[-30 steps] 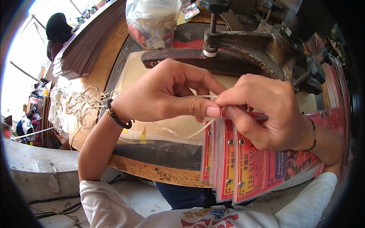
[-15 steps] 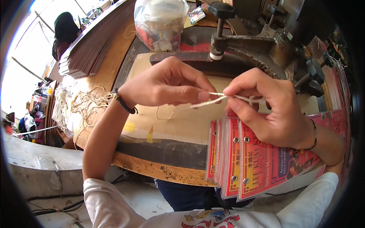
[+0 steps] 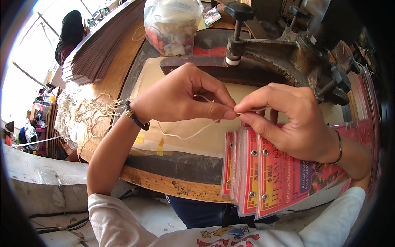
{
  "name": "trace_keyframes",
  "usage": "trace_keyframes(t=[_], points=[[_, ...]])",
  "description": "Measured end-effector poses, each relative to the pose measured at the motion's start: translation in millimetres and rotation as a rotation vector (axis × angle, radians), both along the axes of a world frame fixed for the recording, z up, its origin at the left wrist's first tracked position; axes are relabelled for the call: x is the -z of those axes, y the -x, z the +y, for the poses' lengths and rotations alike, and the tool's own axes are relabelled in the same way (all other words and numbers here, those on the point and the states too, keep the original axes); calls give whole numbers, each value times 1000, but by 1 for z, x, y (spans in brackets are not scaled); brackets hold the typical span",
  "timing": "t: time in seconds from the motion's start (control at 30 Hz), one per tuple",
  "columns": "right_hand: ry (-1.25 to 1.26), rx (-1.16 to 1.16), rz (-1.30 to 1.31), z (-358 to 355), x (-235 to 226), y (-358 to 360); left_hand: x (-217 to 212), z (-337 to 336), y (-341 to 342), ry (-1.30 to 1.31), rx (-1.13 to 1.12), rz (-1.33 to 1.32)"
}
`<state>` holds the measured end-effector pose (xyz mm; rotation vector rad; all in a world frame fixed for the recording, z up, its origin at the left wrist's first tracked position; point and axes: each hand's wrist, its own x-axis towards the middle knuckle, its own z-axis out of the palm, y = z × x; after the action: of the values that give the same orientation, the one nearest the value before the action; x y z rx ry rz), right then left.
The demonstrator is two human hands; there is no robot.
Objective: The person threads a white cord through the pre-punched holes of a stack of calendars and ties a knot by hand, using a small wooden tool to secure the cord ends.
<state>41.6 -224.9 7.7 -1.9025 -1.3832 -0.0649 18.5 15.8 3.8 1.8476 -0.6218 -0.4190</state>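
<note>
Both hands meet above the table, pinching a thin cream cord (image 3: 187, 136) between them. My left hand (image 3: 191, 99) holds it between thumb and forefinger, and a loose length hangs below in a curve over the brown paper. Close against those fingertips, my right hand (image 3: 288, 119) pinches the same cord; a stretch of it runs back under the right fingers. The exact crossing point is hidden by the fingertips. Beneath my right hand lies a fanned stack of red and yellow laminated cards (image 3: 284, 177) with metal eyelets.
A heap of cream cords (image 3: 98, 109) lies at the left of the wooden table. Behind it stands a tall stack of brown sheets (image 3: 103, 45). A clear plastic bag (image 3: 173, 29) sits at the back, and a dark metal machine (image 3: 279, 53) with knobs rises at the back right.
My fingertips have come together on the cord, where a twisted stretch showed between them before. The loose length hanging below my left hand now makes a wider curve.
</note>
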Motion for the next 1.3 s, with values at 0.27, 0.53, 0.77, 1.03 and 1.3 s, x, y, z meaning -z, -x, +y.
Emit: trace_keyframes(t=[0.27,0.53,0.77,1.03,1.3], points=[[-62,6,32,3,3,0,5,3,1,93,99,51],[-55,2,53,0,1,1,4,-1,1,85,95,43],[-96,-35,-33,1,4,-3,8,-2,1,61,96,-11],[-96,-36,-37,3,0,0,4,3,2,31,62,26],[-85,-60,-49,3,0,-2,1,11,-1,-97,105,17]])
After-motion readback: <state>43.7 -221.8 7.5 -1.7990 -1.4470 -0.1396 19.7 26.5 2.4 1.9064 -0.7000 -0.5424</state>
